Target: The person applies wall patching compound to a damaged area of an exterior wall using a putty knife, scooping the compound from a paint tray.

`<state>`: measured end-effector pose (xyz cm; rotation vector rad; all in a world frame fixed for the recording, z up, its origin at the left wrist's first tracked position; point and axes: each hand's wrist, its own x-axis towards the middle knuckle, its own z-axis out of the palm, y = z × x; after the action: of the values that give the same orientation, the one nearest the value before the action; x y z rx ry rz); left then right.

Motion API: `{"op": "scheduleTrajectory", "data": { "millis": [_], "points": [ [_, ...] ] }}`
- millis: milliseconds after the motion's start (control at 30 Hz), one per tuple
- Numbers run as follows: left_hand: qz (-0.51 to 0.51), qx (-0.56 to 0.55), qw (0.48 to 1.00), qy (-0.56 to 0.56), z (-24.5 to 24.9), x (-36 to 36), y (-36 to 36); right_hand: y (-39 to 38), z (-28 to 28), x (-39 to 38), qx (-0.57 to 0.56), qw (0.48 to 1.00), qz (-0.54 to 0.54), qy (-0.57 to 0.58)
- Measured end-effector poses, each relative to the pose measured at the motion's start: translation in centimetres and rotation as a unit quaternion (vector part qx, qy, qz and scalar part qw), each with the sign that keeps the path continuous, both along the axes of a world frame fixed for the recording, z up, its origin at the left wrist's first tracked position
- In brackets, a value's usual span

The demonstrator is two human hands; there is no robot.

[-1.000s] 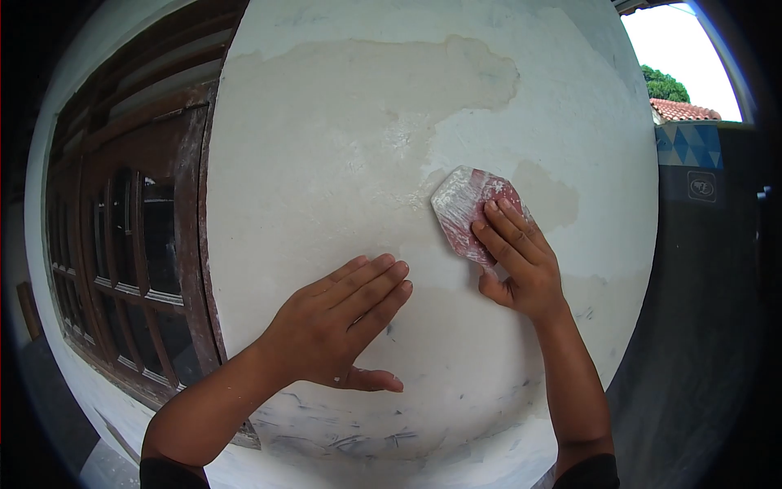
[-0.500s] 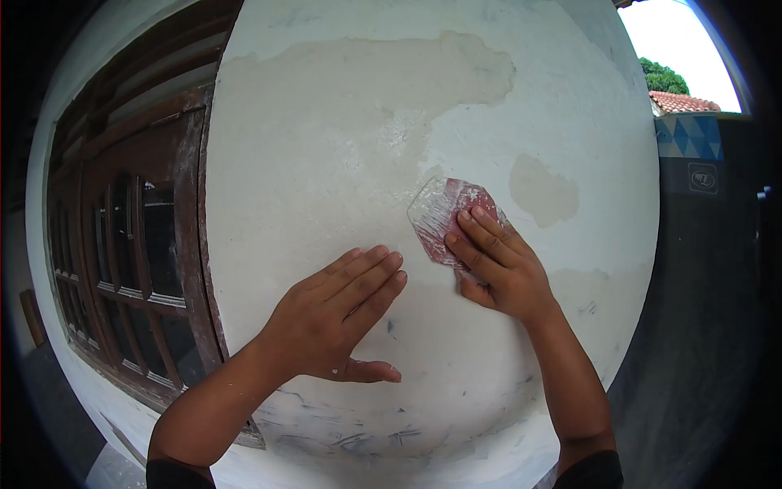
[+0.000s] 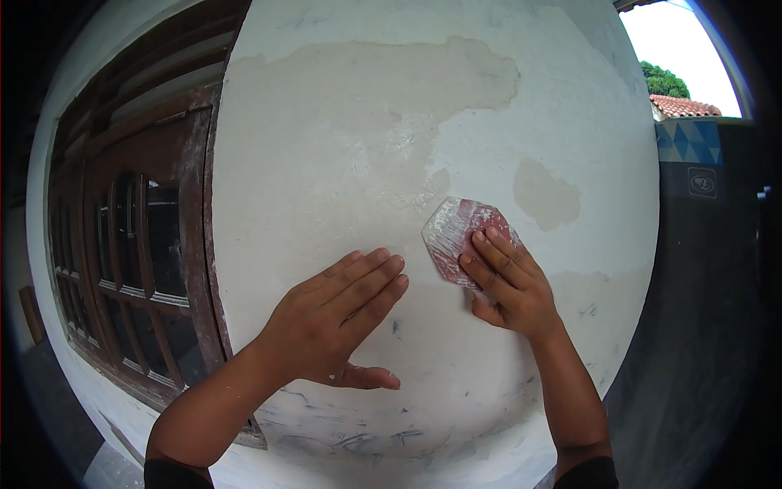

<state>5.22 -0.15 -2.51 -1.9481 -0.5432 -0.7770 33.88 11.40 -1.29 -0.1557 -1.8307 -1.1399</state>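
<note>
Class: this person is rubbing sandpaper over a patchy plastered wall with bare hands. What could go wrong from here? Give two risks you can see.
1. The sandpaper is only pressed under the fingers of the right hand, not gripped; it may slip, and bare fingertips could scrape the rough wall.
2. White dust coats the sandpaper and flecks the left hand, flat on the wall; so close to the face, it might be breathed in.
</note>
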Motion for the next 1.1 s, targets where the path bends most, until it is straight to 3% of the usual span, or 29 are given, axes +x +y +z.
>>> {"op": "scheduleTrajectory", "data": {
  "millis": [200, 267, 300, 333, 400, 533, 600, 667, 767, 800, 900, 1067, 1100],
  "points": [
    [0.02, 0.006, 1.0, -0.004, 0.0, -1.2, 0.0, -2.0, 1.5, -0.1, 0.088, 0.993, 0.058, 0.053],
    [0.025, 0.009, 1.0, -0.006, 0.1, -1.3, 0.1, -2.1, 2.1, -0.9, -0.021, 0.965, 0.227, 0.128],
    [0.023, 0.011, 1.0, -0.008, 0.1, -1.3, 0.1, -2.9, 2.0, -1.9, -0.135, 0.932, 0.262, 0.209],
    [0.022, 0.015, 1.0, -0.01, 0.1, -1.4, 0.0, -3.7, 2.3, -2.7, -0.136, 0.933, 0.261, 0.209],
    [0.021, 0.015, 1.0, -0.009, -0.1, -1.5, -0.1, -4.8, 3.7, -4.0, -0.385, 0.791, 0.411, 0.239],
    [0.011, 0.023, 1.0, -0.002, -0.2, -1.6, -0.2, -4.3, 5.0, -5.7, -0.503, 0.722, 0.38, 0.287],
    [0.004, 0.027, 1.0, -0.002, -0.1, -1.7, -0.2, -3.8, 5.0, -6.0, -0.496, 0.725, 0.372, 0.299],
    [-0.002, 0.031, 1.0, -0.003, -0.2, -1.8, -0.3, -3.0, 4.8, -5.7, -0.453, 0.799, 0.222, 0.326],
    [-0.006, 0.03, 1.0, -0.005, -0.4, -2.0, -0.5, -3.8, 4.1, -5.2, -0.469, 0.784, 0.195, 0.356],
    [-0.003, 0.028, 1.0, -0.003, -0.5, -2.2, -0.5, -3.7, 3.9, -4.7, -0.469, 0.784, 0.194, 0.357],
    [-0.006, 0.025, 1.0, 0.0, -0.7, -2.5, -0.7, -3.2, 3.6, -2.5, -0.536, 0.694, 0.335, 0.344],
    [-0.008, 0.03, 1.0, 0.005, -0.4, -2.3, -0.6, -3.1, 4.4, -3.6, -0.519, 0.685, 0.383, 0.339],
    [-0.009, 0.034, 0.999, 0.004, -0.4, -2.1, -0.6, -2.8, 4.2, -3.9, -0.5, 0.723, 0.339, 0.335]
  ]
}}
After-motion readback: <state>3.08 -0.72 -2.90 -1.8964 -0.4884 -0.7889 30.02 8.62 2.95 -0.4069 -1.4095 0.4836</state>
